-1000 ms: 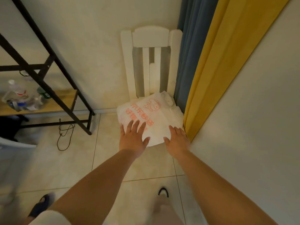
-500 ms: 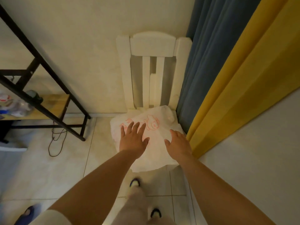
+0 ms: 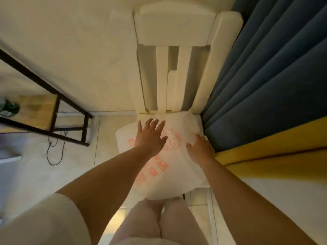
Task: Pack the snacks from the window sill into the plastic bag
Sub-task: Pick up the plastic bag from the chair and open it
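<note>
Left hand (image 3: 150, 137): fingers (image 3: 160, 125) straight, spread wide, over the bag (image 3: 169, 174); contact not certain. Right hand (image 3: 200, 149): fingers at the bag's right edge, curl hidden, so grasp cannot be told. Bag lies flat on the chair (image 3: 174, 30) seat, mouth not opened. Snacks and sill not in view.

Risks: thin film may slide off the seat toward the floor if pulled one-handed; layers may cling and resist opening; the curtain (image 3: 265, 82) just beside could snag.

White plastic bag (image 3: 177, 175) with orange print; white chair (image 3: 175, 25); blue curtain (image 3: 265, 85).
</note>
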